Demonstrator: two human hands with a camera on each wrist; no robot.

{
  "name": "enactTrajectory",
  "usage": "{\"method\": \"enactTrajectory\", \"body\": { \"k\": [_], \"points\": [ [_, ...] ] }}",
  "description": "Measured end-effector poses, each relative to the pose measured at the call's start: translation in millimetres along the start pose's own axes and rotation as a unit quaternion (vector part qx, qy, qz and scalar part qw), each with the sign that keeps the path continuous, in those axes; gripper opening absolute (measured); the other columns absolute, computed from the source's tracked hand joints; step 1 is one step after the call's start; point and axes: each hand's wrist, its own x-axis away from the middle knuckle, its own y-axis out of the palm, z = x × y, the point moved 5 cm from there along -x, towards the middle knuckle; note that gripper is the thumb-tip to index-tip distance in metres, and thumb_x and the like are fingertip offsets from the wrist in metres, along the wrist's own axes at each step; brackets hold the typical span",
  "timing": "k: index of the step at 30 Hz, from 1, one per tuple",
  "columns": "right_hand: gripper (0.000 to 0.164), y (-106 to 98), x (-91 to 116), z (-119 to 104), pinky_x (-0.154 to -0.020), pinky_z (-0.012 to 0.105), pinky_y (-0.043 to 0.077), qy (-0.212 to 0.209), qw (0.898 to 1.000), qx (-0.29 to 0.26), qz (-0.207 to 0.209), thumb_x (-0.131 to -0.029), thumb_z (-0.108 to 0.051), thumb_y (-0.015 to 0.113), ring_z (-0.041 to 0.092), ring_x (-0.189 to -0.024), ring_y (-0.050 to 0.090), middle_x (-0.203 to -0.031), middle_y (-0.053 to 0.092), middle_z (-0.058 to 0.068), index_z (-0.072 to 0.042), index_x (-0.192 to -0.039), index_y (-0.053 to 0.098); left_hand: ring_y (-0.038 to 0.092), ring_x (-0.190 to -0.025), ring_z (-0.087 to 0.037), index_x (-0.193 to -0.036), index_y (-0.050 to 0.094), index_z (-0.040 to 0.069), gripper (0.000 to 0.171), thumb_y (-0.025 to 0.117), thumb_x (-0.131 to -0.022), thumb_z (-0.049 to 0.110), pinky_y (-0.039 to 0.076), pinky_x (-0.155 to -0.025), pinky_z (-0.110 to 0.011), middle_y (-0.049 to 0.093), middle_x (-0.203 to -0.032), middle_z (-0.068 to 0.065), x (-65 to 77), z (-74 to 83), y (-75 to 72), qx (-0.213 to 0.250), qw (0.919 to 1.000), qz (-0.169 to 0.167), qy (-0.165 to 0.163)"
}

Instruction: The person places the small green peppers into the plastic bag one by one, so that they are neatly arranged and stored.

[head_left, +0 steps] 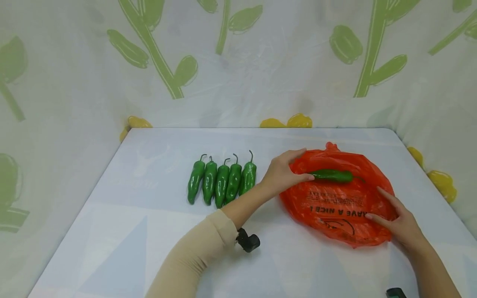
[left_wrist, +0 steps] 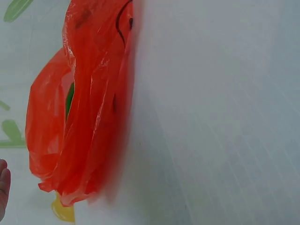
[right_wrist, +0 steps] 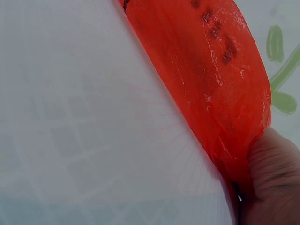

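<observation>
A red plastic bag (head_left: 335, 227) with dark printing lies spread on the right of the table. One green chili pepper (head_left: 335, 176) rests within the bag's outline, its stem pointing right. My left hand (head_left: 285, 171) is at the bag's upper left rim; thumb and index finger stretch apart, the thumb tip right at the pepper's end. Over the bag's right edge is my right hand (head_left: 404, 225), finger and thumb spread on the film. In the right wrist view, the thumb (right_wrist: 274, 164) presses the bunched bag edge against the hand; the other fingers are hidden there.
Several green chili peppers (head_left: 222, 184) lie side by side left of the bag, stems away from me. A small black device (head_left: 247, 241) shows beside the left forearm, and another dark object (head_left: 396, 293) sits at the lower right. A leaf-patterned curtain (head_left: 261, 74) hangs behind the table.
</observation>
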Motion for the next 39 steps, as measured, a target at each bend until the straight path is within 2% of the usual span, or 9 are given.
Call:
{"method": "enactTrajectory", "body": {
  "k": [2,10,22,28,31,33,36,38,39],
  "points": [
    [0.079,0.2,-0.4,-0.7,-0.084,0.000,0.031,0.002,1.000,0.002,-0.001,-0.090,-0.035,0.063,0.035,-0.144,-0.004,-0.160,-0.001,-0.001,-0.042,-0.150,0.011,0.049,-0.125,-0.013,-0.139,0.047,0.012,0.070,0.078,-0.078,0.024,0.045,-0.098,-0.029,0.054,-0.136,-0.004,3.4,2.7,-3.9,-0.001,0.9999,0.000,0.015],
    [0.080,5.6,-2.1,-2.2,-0.082,0.000,0.034,0.005,1.000,-0.010,-0.007,-0.090,-0.032,0.063,0.036,-0.144,-0.002,-0.160,-0.002,0.005,-0.041,-0.150,0.010,0.049,-0.126,-0.018,-0.137,0.049,0.007,0.067,0.078,-0.078,0.021,0.044,-0.099,-0.030,0.055,-0.134,-0.009,16.9,2.1,-21.6,-0.016,0.9977,0.023,0.062],
    [0.080,5.7,-2.8,-3.9,-0.086,-0.002,0.026,0.002,1.000,-0.003,-0.003,-0.090,-0.033,0.063,0.037,-0.144,-0.004,-0.160,-0.002,0.007,-0.040,-0.150,0.010,0.053,-0.123,-0.020,-0.132,0.054,0.004,0.065,0.081,-0.074,0.017,0.046,-0.098,-0.033,0.058,-0.131,-0.011,37.5,-14.1,-62.1,-0.028,0.9861,0.117,0.115],
    [0.080,4.2,-1.5,-3.4,-0.098,0.004,0.024,0.002,1.000,-0.006,0.001,-0.090,-0.034,0.063,0.035,-0.144,-0.005,-0.160,-0.002,0.002,-0.041,-0.150,0.011,0.053,-0.122,-0.020,-0.132,0.055,0.005,0.066,0.082,-0.073,0.016,0.046,-0.097,-0.032,0.058,-0.131,-0.010,50.7,-17.4,-77.8,-0.031,0.9849,0.143,0.093],
    [0.079,2.4,-1.1,-3.4,-0.113,0.026,0.017,-0.005,1.000,-0.007,0.005,-0.091,-0.032,0.063,0.033,-0.144,-0.006,-0.160,-0.001,-0.003,-0.040,-0.150,0.011,0.052,-0.123,-0.020,-0.132,0.055,0.006,0.068,0.083,-0.072,0.017,0.046,-0.098,-0.033,0.058,-0.131,-0.009,56.5,-20.5,-85.5,-0.038,0.9833,0.154,0.089],
    [0.079,1.2,-1.5,-3.3,-0.108,0.014,0.019,-0.012,1.000,0.000,0.009,-0.091,-0.031,0.063,0.031,-0.145,-0.005,-0.160,0.000,-0.005,-0.040,-0.150,0.011,0.051,-0.123,-0.019,-0.132,0.054,0.005,0.068,0.083,-0.072,0.017,0.045,-0.099,-0.033,0.057,-0.132,-0.009,60.3,-23.1,-91.5,-0.045,0.9812,0.163,0.093],
    [0.079,2.2,-2.3,-2.5,-0.101,0.006,0.021,-0.011,1.000,0.002,0.008,-0.091,-0.031,0.062,0.033,-0.145,-0.004,-0.160,-0.001,-0.001,-0.039,-0.151,0.011,0.050,-0.125,-0.020,-0.133,0.054,0.005,0.070,0.084,-0.071,0.017,0.043,-0.101,-0.034,0.057,-0.133,-0.009,68.1,-27.7,-101.5,-0.049,0.9790,0.179,0.085],
    [0.080,3.2,-1.8,-1.6,-0.104,0.009,0.021,-0.005,1.000,-0.003,0.006,-0.091,-0.031,0.063,0.034,-0.144,-0.005,-0.160,-0.002,0.003,-0.039,-0.151,0.010,0.049,-0.126,-0.020,-0.133,0.054,0.006,0.071,0.084,-0.070,0.018,0.042,-0.102,-0.035,0.056,-0.133,-0.009,74.2,-32.1,-108.2,-0.043,0.9782,0.192,0.066],
    [0.080,3.9,-1.3,-1.1,-0.111,0.019,0.019,-0.001,1.000,-0.008,0.004,-0.091,-0.032,0.063,0.035,-0.144,-0.006,-0.160,-0.004,0.004,-0.040,-0.151,0.010,0.049,-0.126,-0.020,-0.133,0.054,0.007,0.071,0.084,-0.070,0.017,0.042,-0.103,-0.035,0.056,-0.133,-0.009,77.2,-34.7,-111.7,-0.038,0.9774,0.200,0.057]
  ]
}}
